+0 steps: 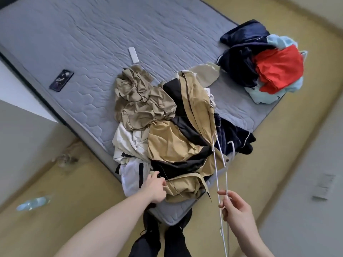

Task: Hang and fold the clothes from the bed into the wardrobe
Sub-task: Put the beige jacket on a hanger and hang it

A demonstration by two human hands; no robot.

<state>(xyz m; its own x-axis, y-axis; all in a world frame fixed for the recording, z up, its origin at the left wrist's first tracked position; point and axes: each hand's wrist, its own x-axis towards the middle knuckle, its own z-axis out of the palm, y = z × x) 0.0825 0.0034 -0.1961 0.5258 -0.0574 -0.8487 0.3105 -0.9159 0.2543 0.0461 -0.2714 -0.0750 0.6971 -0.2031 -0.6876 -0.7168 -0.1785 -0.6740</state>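
A heap of clothes lies at the near corner of the grey mattress: a tan and black jacket on top, an olive garment to its left, white pieces below that, and a dark navy item on the right. My left hand grips the jacket's near tan edge. My right hand pinches a thin white wire hanger, whose hook reaches over the heap's right side. A second pile of navy, red and light blue clothes sits at the far right corner.
A dark phone and a white remote lie on the mattress. A clear plastic bottle rests on the yellowish floor at left. My dark-clad legs stand at the bed corner. The wardrobe is out of view.
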